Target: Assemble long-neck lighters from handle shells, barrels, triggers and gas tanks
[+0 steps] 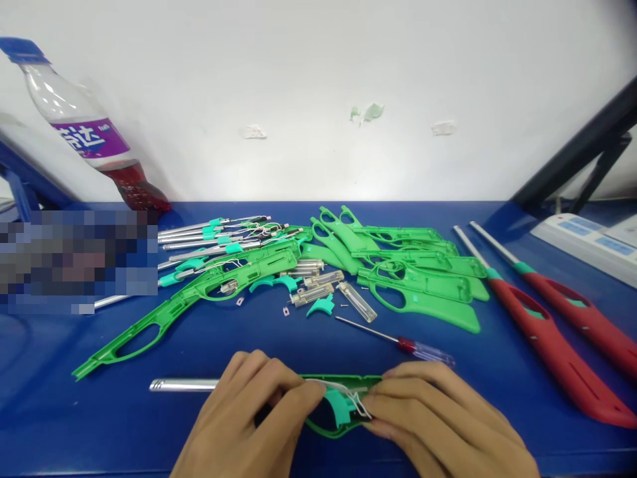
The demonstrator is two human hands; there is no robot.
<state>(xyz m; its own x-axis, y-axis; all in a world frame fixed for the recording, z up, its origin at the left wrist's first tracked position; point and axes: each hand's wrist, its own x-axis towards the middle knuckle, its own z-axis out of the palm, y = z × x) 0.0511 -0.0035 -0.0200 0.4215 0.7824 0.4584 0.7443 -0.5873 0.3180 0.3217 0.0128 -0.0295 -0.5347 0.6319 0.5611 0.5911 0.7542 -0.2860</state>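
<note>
A green half-shell point(331, 433) lies at the front of the blue table, open side up, with a silver metal tube point(183, 385) sticking out to the left. My left hand point(253, 411) grips its left part, thumb and fingers pressed together. Around the right part of the shell, my right hand point(438, 411) has its fingers closed, the fingertips at the white wires point(354, 397). Between the hands a teal trigger point(339, 408) sits in the shell. What lies under the fingers is hidden.
Behind lie green shells point(432, 312), metal tubes with wires point(199, 234), clear lighter tanks point(357, 302), teal triggers point(321, 306) and a screwdriver point(423, 350). Two red lighters point(552, 338) and a white power strip point(587, 242) are right. A bottle point(89, 126) stands back left.
</note>
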